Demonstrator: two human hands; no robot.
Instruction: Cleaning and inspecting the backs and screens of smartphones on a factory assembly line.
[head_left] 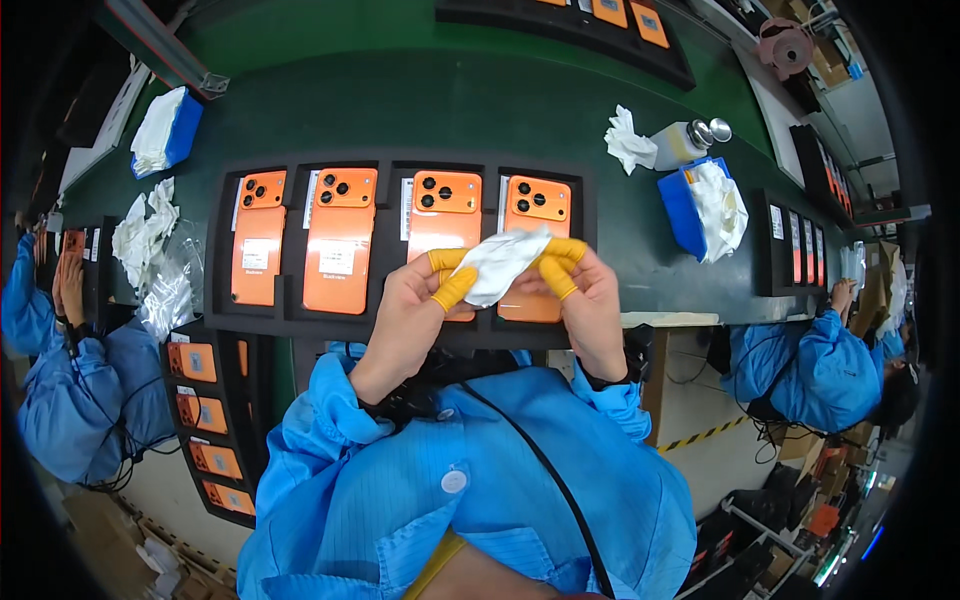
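Note:
My left hand (400, 312) and my right hand (594, 305) hold a crumpled white wiping cloth (500, 266) stretched between them. Yellow finger cots cover the thumb and finger tips that pinch it on each side. Beneath the cloth lies a black tray (586, 210) with several orange phones in a row, camera side up. The cloth and fingers partly hide one orange phone (447, 228) and the lower part of the rightmost phone (538, 222). Further left, another phone (340, 225) and the leftmost phone (262, 230) show labels on their backs.
A blue box of white cloths (684, 218) stands to the right, by a pump bottle (684, 142) and a crumpled cloth (630, 140). Another blue box (183, 135) and used wipes (146, 228) are left. A tray of phones (237, 470) stands lower left. Co-workers sit at both sides.

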